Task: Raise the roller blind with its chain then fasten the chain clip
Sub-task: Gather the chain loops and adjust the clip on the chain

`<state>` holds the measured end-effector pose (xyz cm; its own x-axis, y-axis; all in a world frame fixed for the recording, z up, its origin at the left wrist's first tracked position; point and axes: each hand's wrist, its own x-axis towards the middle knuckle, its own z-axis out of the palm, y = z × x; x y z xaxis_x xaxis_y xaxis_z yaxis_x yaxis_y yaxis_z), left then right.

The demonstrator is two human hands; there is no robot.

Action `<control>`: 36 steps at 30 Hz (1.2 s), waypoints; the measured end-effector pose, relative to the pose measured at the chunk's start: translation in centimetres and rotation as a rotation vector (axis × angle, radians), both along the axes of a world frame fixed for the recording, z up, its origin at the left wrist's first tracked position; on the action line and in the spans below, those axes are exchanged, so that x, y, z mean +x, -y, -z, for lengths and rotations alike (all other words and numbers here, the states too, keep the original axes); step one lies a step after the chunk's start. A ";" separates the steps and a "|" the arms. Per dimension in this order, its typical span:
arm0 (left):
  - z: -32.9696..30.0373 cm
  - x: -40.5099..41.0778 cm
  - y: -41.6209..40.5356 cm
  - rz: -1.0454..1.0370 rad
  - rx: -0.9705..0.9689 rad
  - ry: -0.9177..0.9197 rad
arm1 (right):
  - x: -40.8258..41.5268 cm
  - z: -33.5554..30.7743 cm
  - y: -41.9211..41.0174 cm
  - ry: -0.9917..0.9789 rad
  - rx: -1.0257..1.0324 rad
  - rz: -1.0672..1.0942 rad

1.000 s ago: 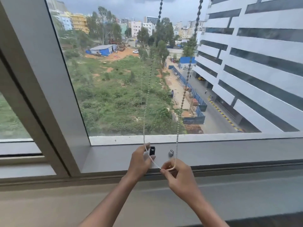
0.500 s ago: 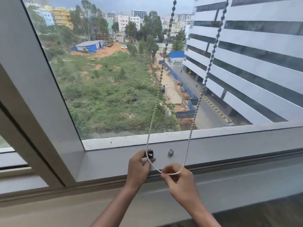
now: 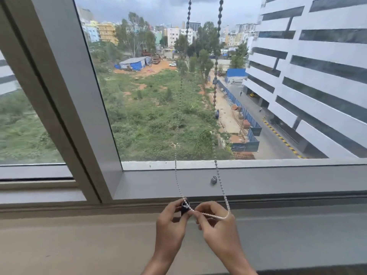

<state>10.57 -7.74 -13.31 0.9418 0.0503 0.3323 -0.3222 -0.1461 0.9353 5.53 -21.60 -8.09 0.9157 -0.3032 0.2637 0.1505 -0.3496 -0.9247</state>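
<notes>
A white bead chain point(image 3: 216, 165) hangs in a loop in front of the window glass, its two strands running out of view at the top. The roller blind itself is out of view. My left hand point(image 3: 170, 223) pinches a small black chain clip point(image 3: 184, 207) in front of the lower window frame. The left strand of the chain meets this clip. My right hand point(image 3: 216, 225) grips the bottom of the loop right beside the clip, and the chain drapes over its fingers.
A small metal stud point(image 3: 213, 179) sticks out of the grey lower window frame point(image 3: 278, 181), above my hands. A thick grey mullion point(image 3: 65, 100) slants down at the left. Below the frame runs a beige wall ledge point(image 3: 79, 239).
Both hands have come down from the frame face to its lower edge, and the black clip has come away from the frame with my left hand. The camera has tilted.
</notes>
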 end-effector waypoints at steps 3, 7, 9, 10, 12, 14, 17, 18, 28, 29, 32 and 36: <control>-0.2 -2.5 -0.1 -0.037 -0.063 -0.028 | -1.4 -0.3 -0.4 0.024 0.018 -0.026; -0.4 -5.3 -0.3 -0.040 -0.092 0.013 | -3.1 -0.9 -0.6 0.049 0.028 -0.050; -0.3 -6.4 -0.4 -0.041 -0.066 0.047 | -3.9 -1.0 -0.6 0.046 0.041 -0.065; -0.4 -6.9 -0.5 -0.043 -0.061 0.060 | -4.3 -1.0 -0.6 0.050 0.043 -0.073; -0.9 -7.9 -0.5 -0.054 -0.067 0.080 | -5.1 -1.2 -0.6 0.059 0.044 -0.094; -1.6 -8.5 -0.5 -0.060 -0.078 0.095 | -5.6 -1.5 -0.6 0.066 0.039 -0.111; -2.4 -9.2 -0.5 -0.053 -0.074 0.128 | -6.1 -2.0 -0.5 0.095 0.035 -0.124; -2.6 -9.4 -0.4 -0.053 -0.068 0.134 | -6.2 -2.2 -0.4 0.104 0.038 -0.129; -3.4 -9.2 0.8 -0.081 0.007 0.189 | -6.4 -2.8 1.1 0.100 0.012 -0.175; -3.4 -9.0 0.9 -0.081 0.011 0.194 | -6.4 -2.8 1.3 0.097 0.014 -0.183; -3.6 -8.7 1.2 -0.082 0.008 0.200 | -6.3 -3.0 1.7 0.095 0.033 -0.202; -3.7 -8.2 1.7 -0.063 0.011 0.219 | -5.9 -3.3 2.1 0.102 0.050 -0.199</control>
